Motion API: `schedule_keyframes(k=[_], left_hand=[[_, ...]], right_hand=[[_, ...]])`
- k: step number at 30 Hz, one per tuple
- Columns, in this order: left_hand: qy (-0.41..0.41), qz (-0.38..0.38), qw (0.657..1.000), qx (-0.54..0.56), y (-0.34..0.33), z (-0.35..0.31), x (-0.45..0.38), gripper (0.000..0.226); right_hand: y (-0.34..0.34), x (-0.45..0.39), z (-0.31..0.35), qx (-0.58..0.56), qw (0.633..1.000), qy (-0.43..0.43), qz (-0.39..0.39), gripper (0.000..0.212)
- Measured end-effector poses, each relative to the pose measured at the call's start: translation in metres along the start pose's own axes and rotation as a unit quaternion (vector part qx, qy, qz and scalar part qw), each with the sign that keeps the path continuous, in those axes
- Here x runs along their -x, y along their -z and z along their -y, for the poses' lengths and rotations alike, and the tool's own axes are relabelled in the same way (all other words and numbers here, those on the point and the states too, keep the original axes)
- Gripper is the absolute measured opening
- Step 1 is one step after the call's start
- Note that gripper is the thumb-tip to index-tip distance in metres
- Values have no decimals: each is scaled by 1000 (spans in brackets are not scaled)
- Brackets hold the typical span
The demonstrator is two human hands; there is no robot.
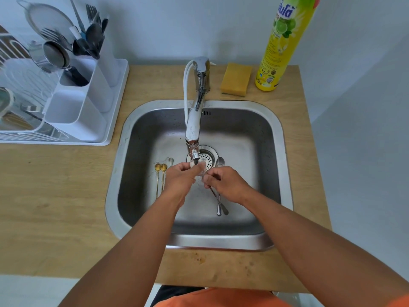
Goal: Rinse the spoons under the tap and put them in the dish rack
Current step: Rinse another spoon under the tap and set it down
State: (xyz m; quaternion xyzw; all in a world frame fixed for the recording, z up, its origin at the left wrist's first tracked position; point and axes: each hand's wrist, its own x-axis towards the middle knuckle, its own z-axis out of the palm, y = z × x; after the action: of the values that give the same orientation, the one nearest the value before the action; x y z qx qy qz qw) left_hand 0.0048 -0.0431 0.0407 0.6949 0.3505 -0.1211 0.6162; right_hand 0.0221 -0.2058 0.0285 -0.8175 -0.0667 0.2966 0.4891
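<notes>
Steel spoon (213, 191) in your right hand (225, 185) sits under the tap (193, 129), handle pinched in curled fingers, while your left hand (180, 179) rubs its bowl, fingers curled round it. By my judgement you're early on: two gold spoons (160, 173), a small one beside them and another steel spoon (220, 163) lie in the sink (274, 138), unrinsed. Cutlery already stands in the dish rack (75, 111) caddy. Running water blurs the spoon's bowl, and your fingers hide your grip.
</notes>
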Motion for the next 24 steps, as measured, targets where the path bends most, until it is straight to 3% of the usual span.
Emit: schedule_keyframes(k=[4,10,14,16,18,21,24], left_hand=[[31,-37,999,4,1,-5,-3,34],[81,97,989,74,20,7,-8,29],[80,136,986,52,24,16,-7,13],[78,133,987,35,23,15,-4,10],[75,123,990,14,21,11,0,22],[80,66,995,8,14,6,3,36],[92,28,995,39,8,3,2,34]], right_hand=[[-2,-1,1,15,1000,3,-16,30],[4,1,-3,33,999,-14,-25,29],[5,5,-4,54,998,-21,-22,28],[5,7,-4,57,998,-23,-21,27],[5,9,-4,59,998,-21,-18,27],[3,10,-3,65,998,-14,-14,27],[0,9,-1,64,998,-12,-19,28]])
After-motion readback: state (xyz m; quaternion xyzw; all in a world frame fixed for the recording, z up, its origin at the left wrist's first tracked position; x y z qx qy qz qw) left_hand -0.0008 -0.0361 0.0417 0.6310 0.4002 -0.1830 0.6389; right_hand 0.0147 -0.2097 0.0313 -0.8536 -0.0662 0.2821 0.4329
